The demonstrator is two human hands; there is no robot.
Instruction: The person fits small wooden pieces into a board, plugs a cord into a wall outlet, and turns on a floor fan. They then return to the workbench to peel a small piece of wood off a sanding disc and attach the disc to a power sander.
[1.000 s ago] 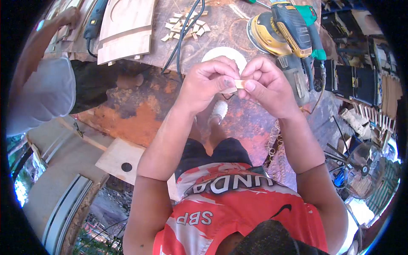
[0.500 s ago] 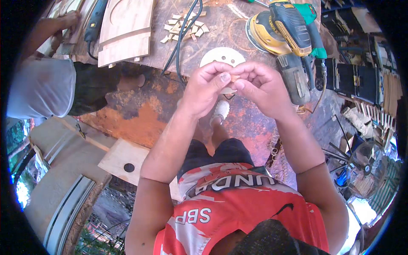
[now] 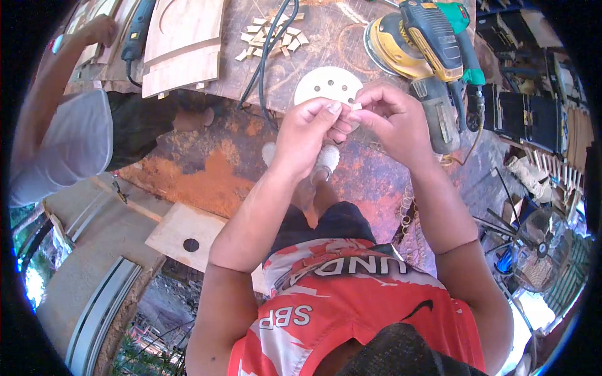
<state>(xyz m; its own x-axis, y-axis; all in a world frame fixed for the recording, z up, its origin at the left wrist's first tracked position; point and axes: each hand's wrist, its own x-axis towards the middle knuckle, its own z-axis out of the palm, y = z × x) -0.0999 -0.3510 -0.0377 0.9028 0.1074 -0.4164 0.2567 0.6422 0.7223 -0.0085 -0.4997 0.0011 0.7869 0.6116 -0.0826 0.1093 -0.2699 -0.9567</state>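
Note:
A small pale wood piece point(image 3: 356, 106) is pinched between the thumb and forefinger of my right hand point(image 3: 395, 122). My left hand point(image 3: 307, 131) is closed right beside it, thumb pressed against the curled fingers; what it grips, if anything, is hidden. Just beyond my fingers a round cream sanding disc point(image 3: 316, 84) with several holes lies at the table's near edge, partly covered by my hands. Farther back, a loose pile of small wood pieces point(image 3: 288, 39) lies on the table point(image 3: 313, 53).
A yellow and black sander point(image 3: 401, 47) stands at the right, near a green-ended power tool point(image 3: 467, 59). A dark cable point(image 3: 263, 69) hangs over the edge. Shaped wooden panels point(image 3: 185, 50) lie at the left, by a blue tool point(image 3: 139, 37). Another person's arm point(image 3: 69, 69) reaches in there.
My hands have drawn slightly apart, and the small wood piece now shows in my right fingers. More of the sanding disc is visible. The other person's arm has shifted.

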